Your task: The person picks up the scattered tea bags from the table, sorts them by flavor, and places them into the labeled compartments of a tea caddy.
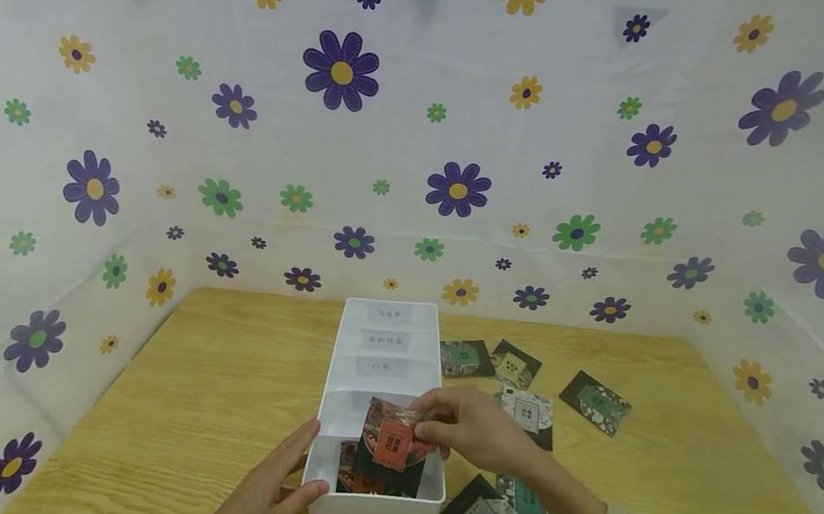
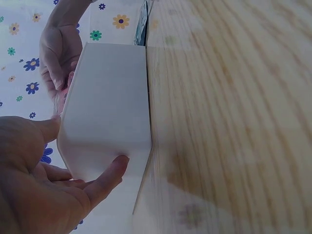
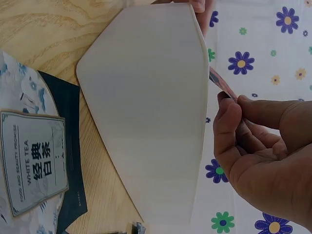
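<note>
A long white divided box (image 1: 373, 511) stands on the table with its short end toward me. My left hand (image 1: 271, 481) grips its near left corner, thumb at the front and fingers along the left side. Between thumb and fingers my right hand (image 1: 473, 427) pinches the upper edge of a red and black tea bag packet (image 1: 380, 446), labelled in Chinese. This packet is tilted over the nearest compartment, where another red packet (image 1: 348, 461) lies partly hidden behind it. In the right wrist view the held packet (image 3: 222, 83) shows edge-on just above the box rim.
Right of the box, several tea packets lie loose, including a white tea packet (image 3: 34, 161), a green-labelled one (image 1: 596, 402) and a yellow-labelled one (image 1: 515, 365). Paper labels (image 1: 385, 340) mark the far compartments. Flowered white cloth (image 1: 394, 138) surrounds the wooden table (image 1: 219, 371).
</note>
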{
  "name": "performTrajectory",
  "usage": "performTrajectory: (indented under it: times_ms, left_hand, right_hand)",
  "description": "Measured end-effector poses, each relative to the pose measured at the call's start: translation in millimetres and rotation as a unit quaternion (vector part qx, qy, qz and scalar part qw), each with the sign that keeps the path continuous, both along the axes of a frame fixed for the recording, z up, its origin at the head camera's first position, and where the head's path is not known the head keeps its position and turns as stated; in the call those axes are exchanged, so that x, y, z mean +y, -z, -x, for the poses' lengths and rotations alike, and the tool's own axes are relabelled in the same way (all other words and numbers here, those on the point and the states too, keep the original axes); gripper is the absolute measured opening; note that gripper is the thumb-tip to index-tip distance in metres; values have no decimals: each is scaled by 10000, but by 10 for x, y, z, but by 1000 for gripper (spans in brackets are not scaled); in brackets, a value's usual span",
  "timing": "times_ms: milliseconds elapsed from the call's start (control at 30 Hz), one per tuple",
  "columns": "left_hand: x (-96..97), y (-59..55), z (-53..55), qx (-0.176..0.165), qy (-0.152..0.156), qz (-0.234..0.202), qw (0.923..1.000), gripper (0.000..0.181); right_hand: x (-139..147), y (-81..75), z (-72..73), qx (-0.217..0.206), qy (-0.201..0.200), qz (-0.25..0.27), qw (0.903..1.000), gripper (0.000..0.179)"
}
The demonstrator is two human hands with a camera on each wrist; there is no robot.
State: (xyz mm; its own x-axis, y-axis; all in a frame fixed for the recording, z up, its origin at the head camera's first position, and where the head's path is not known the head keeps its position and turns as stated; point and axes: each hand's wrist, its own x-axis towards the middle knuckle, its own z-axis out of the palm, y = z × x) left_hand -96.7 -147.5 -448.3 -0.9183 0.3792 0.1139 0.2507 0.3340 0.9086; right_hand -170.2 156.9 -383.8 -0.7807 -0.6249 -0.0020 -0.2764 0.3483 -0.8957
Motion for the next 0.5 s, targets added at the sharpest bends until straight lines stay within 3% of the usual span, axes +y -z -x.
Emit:
performTrajectory:
  times_ms: [133, 367, 500]
  left_hand:
    - [2, 6, -5, 30, -78, 41, 10000, 75]
    - [5, -5, 2, -257, -178, 236, 9992, 78]
    - [9, 4, 7, -127, -130, 164, 9997, 77]
  right_hand:
    - [-38, 20, -41, -32, -104, 57, 9999, 18]
    - [-85, 60, -87, 20, -96, 163, 9998, 18]
    - [-114, 89, -101, 116, -112, 124, 9998, 18]
